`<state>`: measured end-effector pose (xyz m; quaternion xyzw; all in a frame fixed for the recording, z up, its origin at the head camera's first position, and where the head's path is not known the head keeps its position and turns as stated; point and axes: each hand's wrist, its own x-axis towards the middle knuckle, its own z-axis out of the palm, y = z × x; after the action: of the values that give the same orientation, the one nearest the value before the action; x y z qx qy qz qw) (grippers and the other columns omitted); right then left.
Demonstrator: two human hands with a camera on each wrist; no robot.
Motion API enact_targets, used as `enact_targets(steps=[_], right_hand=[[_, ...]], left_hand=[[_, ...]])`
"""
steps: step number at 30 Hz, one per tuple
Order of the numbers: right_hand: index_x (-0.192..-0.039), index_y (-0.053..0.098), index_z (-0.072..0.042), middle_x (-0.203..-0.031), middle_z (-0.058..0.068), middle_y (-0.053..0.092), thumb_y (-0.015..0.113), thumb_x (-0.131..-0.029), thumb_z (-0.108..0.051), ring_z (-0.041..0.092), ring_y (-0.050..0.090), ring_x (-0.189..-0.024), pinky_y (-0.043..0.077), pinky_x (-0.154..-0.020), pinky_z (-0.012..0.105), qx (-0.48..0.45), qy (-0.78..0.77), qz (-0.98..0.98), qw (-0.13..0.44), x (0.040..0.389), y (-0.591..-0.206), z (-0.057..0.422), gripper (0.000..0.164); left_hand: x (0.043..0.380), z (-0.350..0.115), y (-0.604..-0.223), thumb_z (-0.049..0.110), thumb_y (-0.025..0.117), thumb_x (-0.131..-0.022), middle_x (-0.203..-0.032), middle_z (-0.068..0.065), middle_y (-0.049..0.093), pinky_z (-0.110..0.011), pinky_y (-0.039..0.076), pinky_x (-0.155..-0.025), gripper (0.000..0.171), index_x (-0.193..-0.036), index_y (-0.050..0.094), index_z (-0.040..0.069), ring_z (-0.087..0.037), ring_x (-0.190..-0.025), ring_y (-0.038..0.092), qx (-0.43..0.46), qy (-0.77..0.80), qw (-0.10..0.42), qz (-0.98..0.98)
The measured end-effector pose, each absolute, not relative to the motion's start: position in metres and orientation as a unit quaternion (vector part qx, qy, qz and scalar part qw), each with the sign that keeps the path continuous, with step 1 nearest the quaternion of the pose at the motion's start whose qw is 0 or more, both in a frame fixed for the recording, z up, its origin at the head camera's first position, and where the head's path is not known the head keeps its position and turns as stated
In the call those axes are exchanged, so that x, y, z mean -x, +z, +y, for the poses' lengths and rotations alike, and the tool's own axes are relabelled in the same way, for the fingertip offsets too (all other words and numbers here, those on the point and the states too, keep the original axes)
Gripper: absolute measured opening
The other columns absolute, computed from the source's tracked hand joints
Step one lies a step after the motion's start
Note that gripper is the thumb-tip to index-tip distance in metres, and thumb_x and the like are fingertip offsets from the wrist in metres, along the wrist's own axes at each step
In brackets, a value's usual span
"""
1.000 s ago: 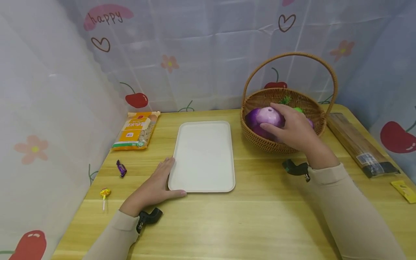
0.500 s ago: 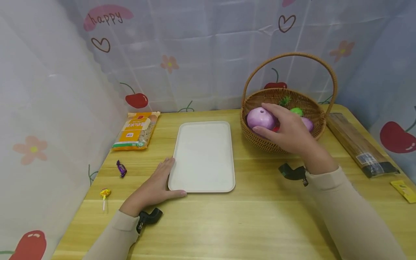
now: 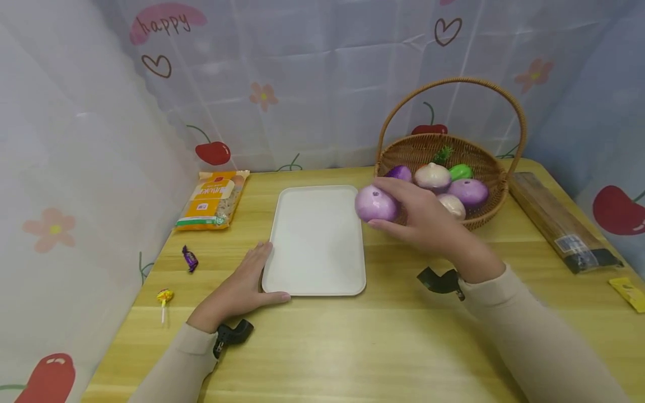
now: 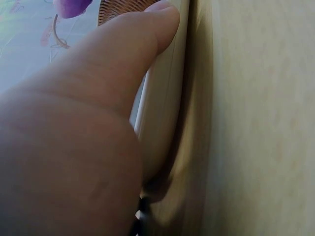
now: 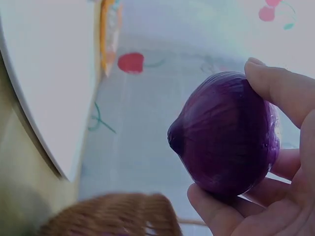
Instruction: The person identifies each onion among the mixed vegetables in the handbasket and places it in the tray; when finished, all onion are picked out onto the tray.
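My right hand (image 3: 428,221) grips a purple onion (image 3: 374,204) in the air, between the basket and the white tray's right edge. The right wrist view shows this onion (image 5: 226,132) with its pointed end outward, thumb on one side and fingers on the other. At the near-left corner of the white tray (image 3: 314,240) rests my left hand (image 3: 239,288), fingers along the left side and thumb along the front edge. Behind the right hand stands the wicker basket (image 3: 413,146). It holds a garlic bulb (image 3: 432,177), another purple onion (image 3: 468,193) and a green vegetable (image 3: 460,171).
The basket's tall handle (image 3: 461,80) arches above it. An orange food packet (image 3: 211,201) lies at the back left, with a purple-wrapped candy (image 3: 190,259) and a lollipop (image 3: 163,296) nearer. On the right lie a long brown pack (image 3: 559,218) and a yellow sachet (image 3: 627,292).
My right hand has lifted the onion out of the basket and carried it left toward the tray. More of the basket's contents now show. The left hand stays at the tray's corner.
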<state>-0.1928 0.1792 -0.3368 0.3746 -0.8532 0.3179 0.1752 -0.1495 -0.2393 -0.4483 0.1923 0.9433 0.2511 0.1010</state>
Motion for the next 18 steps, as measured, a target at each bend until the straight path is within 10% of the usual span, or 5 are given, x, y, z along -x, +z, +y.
enact_targets(steps=[18], right_hand=[[-0.146, 0.057, 0.005, -0.144, 0.017, 0.061, 0.087, -0.091, -0.029, 0.031, 0.057, -0.133, 0.045, -0.112, 0.046, -0.438, 0.347, -0.827, 0.059, 0.179, -0.388, 0.128, 0.071]], left_hand=[[0.148, -0.238, -0.447, 0.080, 0.074, -0.080, -0.174, -0.015, 0.008, -0.052, 0.008, -0.126, 0.134, -0.169, 0.008, 0.004, -0.030, -0.159, 0.002, -0.199, 0.258, 0.094, 0.941]])
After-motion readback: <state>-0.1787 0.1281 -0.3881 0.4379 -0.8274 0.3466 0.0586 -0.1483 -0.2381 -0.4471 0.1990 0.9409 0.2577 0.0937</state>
